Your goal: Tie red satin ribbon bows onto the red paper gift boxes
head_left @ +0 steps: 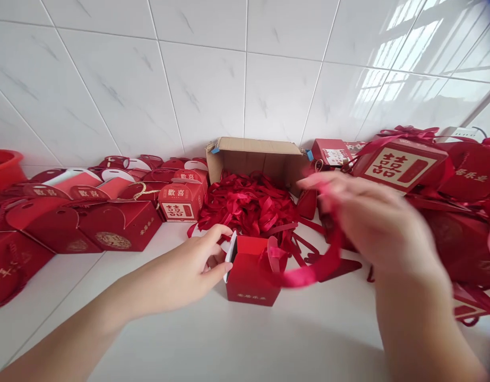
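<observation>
A small red gift box [250, 273] stands upright on the white surface in front of me, its top open and gold characters on its front. My left hand [208, 260] grips the box's left flap between thumb and fingers. Up and to the right, my right hand [368, 217], blurred by motion, pinches a red ribbon [308, 273]. The ribbon hangs from the fingers in a curve down to the box's right flap, where it seems to pass through; the exact threading is blurred.
Behind the box, a cardboard carton [260, 146] lies with a heap of red ribbons [248, 204] spilling out. Folded red boxes [123, 225] line the left, and ribbon-tied boxes [404, 164] are stacked at right. A red basin [3, 170] sits far left, against the tiled wall [205, 79].
</observation>
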Demonstrator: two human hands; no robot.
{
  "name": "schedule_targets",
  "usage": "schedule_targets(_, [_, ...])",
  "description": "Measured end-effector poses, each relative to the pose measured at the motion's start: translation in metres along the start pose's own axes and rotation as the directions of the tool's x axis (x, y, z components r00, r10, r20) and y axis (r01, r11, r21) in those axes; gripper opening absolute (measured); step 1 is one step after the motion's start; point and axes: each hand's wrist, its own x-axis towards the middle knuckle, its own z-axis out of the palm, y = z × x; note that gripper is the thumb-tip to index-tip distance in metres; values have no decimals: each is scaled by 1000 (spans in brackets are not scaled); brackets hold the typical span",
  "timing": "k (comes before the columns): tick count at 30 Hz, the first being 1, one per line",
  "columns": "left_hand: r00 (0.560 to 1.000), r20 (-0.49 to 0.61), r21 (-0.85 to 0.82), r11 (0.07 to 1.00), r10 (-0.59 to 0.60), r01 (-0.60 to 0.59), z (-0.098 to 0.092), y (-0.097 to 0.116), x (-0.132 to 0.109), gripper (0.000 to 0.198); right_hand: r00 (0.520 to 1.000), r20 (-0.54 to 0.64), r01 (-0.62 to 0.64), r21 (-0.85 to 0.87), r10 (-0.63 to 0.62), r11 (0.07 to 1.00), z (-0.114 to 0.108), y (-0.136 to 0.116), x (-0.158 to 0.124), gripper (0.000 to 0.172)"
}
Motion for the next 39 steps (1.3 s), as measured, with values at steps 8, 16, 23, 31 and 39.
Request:
schedule_targets(8, [998,32,6,999,-54,53,-1,0,2,37,878,440,-140,-136,187,981,66,20,17,22])
schedule_targets(16, [997,49,3,998,-67,67,5,-1,2,38,880,442,-138,-112,173,984,64,19,17,22])
schedule_targets(23, [997,52,-10,999,-49,50,4,-2,3,40,879,452,-115,-114,154,987,61,20,16,22])
schedule_targets(31, [996,57,-23,997,-67,68,8,-3,1,47,910,392,-88,-124,131,988,74,27,16,20])
schedule_targets(39, [993,47,-95,989,-106,110,6,-2,8,38,914,394,-48,-132,97,990,78,32,15,20])
